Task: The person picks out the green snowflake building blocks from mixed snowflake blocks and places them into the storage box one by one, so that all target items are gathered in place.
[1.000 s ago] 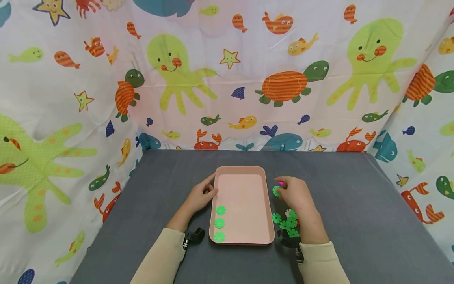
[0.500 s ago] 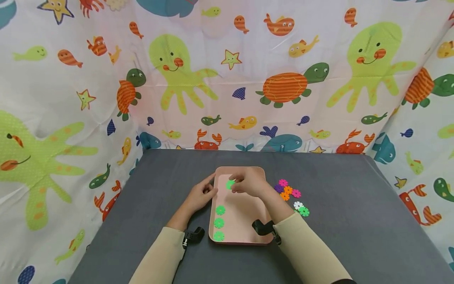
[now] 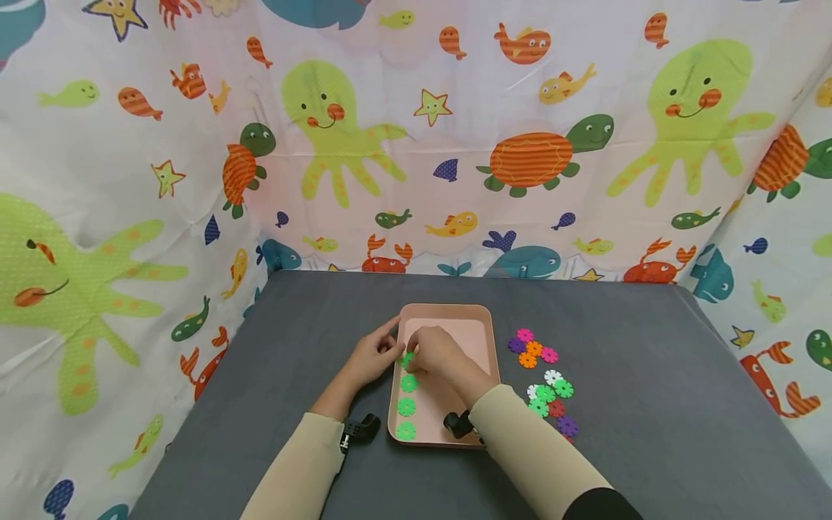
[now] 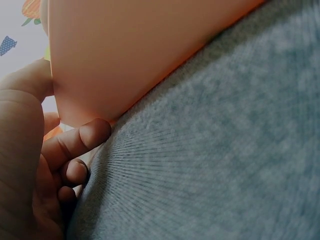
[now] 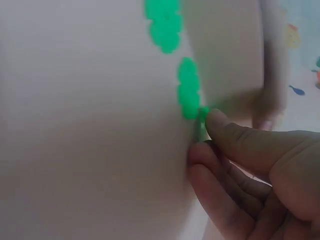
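A pink tray (image 3: 455, 433) lies on the table. Down its left side runs a column of green notched plastic discs (image 3: 406, 406), spaced apart. At the column's far end my right hand (image 3: 439, 355) pinches another green disc (image 3: 406, 360) between thumb and fingers, low over the tray floor. Close up in the right wrist view, this green disc (image 5: 202, 125) is mostly hidden by the fingertips. My left hand (image 3: 370, 357) holds the tray's left wall; in the left wrist view the thumb laps the rim of the tray (image 4: 125, 55) and a finger touches its lower edge.
Right of the tray lies a loose group of discs: orange (image 3: 534, 349), pink (image 3: 549, 354), purple (image 3: 568, 425), white (image 3: 552, 376), red (image 3: 556, 409) and green (image 3: 563, 388). A sea-animal printed curtain (image 3: 448, 166) hangs behind the grey table (image 3: 650, 375).
My right hand has carried a green disc from the pile across to the tray, then down to the far end of the green column. The left hand has stayed at the tray's left side.
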Tool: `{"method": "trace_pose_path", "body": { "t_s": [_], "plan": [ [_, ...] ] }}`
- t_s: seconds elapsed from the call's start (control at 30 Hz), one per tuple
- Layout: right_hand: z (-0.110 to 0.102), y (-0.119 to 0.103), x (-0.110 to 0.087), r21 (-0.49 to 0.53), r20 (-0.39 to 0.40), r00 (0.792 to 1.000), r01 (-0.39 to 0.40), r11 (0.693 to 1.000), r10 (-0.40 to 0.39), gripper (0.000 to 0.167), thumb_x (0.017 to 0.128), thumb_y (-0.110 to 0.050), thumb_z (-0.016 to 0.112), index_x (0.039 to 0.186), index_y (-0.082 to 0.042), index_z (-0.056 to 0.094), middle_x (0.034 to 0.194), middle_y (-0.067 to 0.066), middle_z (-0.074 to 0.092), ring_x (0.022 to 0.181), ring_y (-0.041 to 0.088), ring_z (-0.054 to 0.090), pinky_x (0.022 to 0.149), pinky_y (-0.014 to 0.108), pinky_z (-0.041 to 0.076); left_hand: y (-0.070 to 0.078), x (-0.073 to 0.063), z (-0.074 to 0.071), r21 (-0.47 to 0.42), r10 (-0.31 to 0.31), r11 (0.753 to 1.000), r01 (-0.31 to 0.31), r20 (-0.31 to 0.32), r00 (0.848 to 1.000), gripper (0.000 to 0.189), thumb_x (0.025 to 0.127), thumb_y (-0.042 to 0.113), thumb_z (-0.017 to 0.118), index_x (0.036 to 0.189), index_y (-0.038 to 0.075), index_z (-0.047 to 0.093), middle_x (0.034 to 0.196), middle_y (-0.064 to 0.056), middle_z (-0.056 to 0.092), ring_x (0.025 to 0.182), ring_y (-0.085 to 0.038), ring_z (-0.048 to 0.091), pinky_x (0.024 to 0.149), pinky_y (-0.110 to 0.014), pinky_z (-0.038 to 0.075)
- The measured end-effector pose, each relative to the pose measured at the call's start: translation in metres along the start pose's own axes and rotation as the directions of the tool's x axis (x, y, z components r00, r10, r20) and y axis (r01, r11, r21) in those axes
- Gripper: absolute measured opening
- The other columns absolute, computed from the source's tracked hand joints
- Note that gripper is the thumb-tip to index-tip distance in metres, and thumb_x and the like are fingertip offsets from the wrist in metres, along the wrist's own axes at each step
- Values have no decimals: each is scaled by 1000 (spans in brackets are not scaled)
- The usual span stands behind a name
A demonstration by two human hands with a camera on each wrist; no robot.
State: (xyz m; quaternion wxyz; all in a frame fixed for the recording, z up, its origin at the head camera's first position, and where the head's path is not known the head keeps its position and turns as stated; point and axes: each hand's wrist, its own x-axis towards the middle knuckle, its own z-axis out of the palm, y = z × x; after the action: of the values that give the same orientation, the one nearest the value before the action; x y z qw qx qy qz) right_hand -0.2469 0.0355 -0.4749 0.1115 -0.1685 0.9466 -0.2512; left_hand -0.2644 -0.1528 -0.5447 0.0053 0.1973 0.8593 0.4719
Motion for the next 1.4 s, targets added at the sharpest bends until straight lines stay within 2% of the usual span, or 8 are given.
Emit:
{"method": "trace_pose_path", "body": {
  "t_s": [0.2, 0.43, 0.6, 0.73, 0.87, 1.07, 1.2, 1.4],
  "plan": [
    [1, -2, -5, -73, -12, 1000, 12, 997, -13, 29, 87, -21, 84, 113, -9, 78, 109, 4, 74, 96, 21, 66, 90, 38, 53, 1, 1, 0, 8, 4, 1000, -4, -12, 1000, 62, 100, 22, 69, 157, 14, 45, 80, 4, 63, 64, -11, 49, 65, -29, 41],
    [-38, 5, -44, 184, -30, 999, -31, 982, 37, 36, 94, -21, 77, 127, -5, 72, 87, 5, 71, 69, 21, 67, 64, 33, 54, 1, 1, 2, 2, -7, 1000, 7, 0, 1000, 62, 100, 24, 69, 157, 15, 45, 81, 4, 62, 64, -12, 49, 66, -30, 41],
    [-61, 32, -82, 359, -90, 990, -73, 930, 112, 38, 95, -21, 77, 128, -4, 70, 84, 6, 66, 75, 31, 66, 63, 34, 52, 2, 1, 2, -10, 0, 1000, 0, -10, 1000, 62, 100, 23, 69, 157, 15, 45, 82, 4, 62, 64, -14, 50, 66, -31, 42],
    [-71, 67, -111, 344, -158, 965, -144, 928, 208, 37, 96, -23, 75, 127, -3, 71, 87, 6, 63, 73, 25, 61, 62, 35, 49, 2, 1, 1, -17, 4, 1000, -4, -4, 1000, 63, 101, 23, 68, 158, 16, 44, 82, 3, 63, 64, -14, 50, 67, -31, 42],
    [-82, 108, -134, 260, -213, 920, -272, 926, 330, 32, 96, -20, 73, 121, 0, 71, 92, 11, 65, 77, 25, 58, 65, 39, 49, 2, 0, 1, -25, -18, 1000, 18, 0, 1000, 63, 101, 24, 68, 159, 17, 43, 83, 2, 63, 64, -15, 49, 67, -32, 41],
    [-87, 154, -156, 235, -173, 849, -457, 858, 500, 29, 89, -18, 78, 106, 4, 68, 98, 19, 65, 87, 34, 59, 77, 51, 50, 1, -2, 1, -10, -28, 1000, 28, -9, 1000, 62, 101, 24, 68, 158, 17, 44, 83, 3, 62, 64, -14, 49, 68, -32, 42],
    [-86, 165, -161, 243, -104, 831, -512, 824, 547, 32, 82, -20, 85, 99, 1, 68, 96, 18, 64, 86, 33, 58, 77, 52, 48, 1, -2, 2, -2, -30, 1000, 30, -8, 1000, 62, 101, 24, 68, 158, 17, 44, 83, 3, 62, 64, -14, 49, 67, -31, 41],
    [-86, 167, -161, 274, -98, 835, -500, 821, 541, 35, 82, -18, 85, 103, 4, 68, 97, 19, 64, 86, 33, 59, 77, 50, 49, 4, -1, 2, -6, -20, 1000, 20, -13, 1000, 63, 100, 23, 69, 158, 14, 44, 82, 2, 62, 65, -15, 49, 67, -31, 41]
  ]
}}
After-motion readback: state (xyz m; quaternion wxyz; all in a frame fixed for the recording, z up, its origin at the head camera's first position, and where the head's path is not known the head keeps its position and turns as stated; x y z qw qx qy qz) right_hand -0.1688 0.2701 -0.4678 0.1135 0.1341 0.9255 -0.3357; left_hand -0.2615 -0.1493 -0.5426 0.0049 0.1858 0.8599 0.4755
